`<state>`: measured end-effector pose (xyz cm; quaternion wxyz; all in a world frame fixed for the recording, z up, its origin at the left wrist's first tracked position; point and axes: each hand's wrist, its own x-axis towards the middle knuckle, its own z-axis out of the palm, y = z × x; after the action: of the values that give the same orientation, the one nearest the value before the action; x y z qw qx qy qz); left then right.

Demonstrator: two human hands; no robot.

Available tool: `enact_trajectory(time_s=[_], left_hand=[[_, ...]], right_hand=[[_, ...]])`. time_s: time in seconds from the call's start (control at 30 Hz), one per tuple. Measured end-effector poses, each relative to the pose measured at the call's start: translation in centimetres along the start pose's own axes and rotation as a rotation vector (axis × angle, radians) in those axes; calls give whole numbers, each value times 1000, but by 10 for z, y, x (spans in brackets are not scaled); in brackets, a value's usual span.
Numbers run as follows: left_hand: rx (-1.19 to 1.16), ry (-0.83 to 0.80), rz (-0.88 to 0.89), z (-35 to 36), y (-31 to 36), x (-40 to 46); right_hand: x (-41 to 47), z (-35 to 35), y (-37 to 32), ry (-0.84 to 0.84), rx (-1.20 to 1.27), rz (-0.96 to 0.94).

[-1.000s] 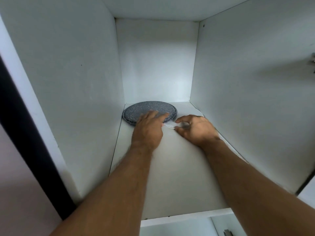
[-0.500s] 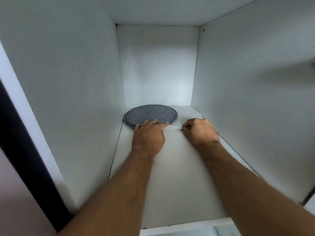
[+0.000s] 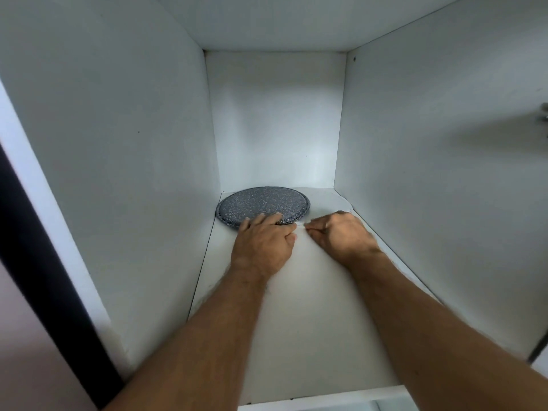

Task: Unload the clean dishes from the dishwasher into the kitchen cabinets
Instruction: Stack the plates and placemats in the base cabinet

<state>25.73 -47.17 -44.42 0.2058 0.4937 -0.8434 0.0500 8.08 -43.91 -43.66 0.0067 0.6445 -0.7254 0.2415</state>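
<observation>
The left hand lay palm down on the shelf of the cabinet, its fingers stretched forward and resting on the near rim of a speckled grey plate; it was spread flat rather than closed, pressing on the plate and not gripping it. The right hand sat just beside it, to the right, with thumb and fingers curled in and pinched on the thin white edge of a shelf liner, a pale sheet that ran under the plate and showed a rounded corner near the back right of the shelf. The two hands nearly touched at the liner's edge, just in front of the plate. Both bare forearms reached in from the front opening. The plate lay flat, face down as far as could be judged, at the back left of the shelf, close to the left wall and the back wall. The cabinet interior was white, and a metal hinge showed at the far right edge of the view. A dark vertical strip ran along the left outside the cabinet.
</observation>
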Motion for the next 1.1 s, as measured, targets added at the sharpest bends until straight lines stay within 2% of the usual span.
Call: enact_trajectory(time_s=[0.23,0.4,0.6,0.7,0.83,1.0,1.1], left_hand=[[-45,-29,-37,1,0,2],[-34,-50,-50,-1,1,2],[-10,-94,-87,0,0,2],[27,-8,-80,2,-1,3],[56,119,-11,7,-5,5],[79,246,71,7,-7,2],[110,261,58,-8,0,-18]], right_hand=[[-1,0,-2,-20,43,106],[-10,-12,-5,-35,9,-14],[-11,-9,-6,-57,41,37],[-14,-12,-7,-1,15,-1],[-20,-12,-7,106,-53,94],[-47,-20,-14,111,-18,275],[-74,-28,-25,31,7,284]])
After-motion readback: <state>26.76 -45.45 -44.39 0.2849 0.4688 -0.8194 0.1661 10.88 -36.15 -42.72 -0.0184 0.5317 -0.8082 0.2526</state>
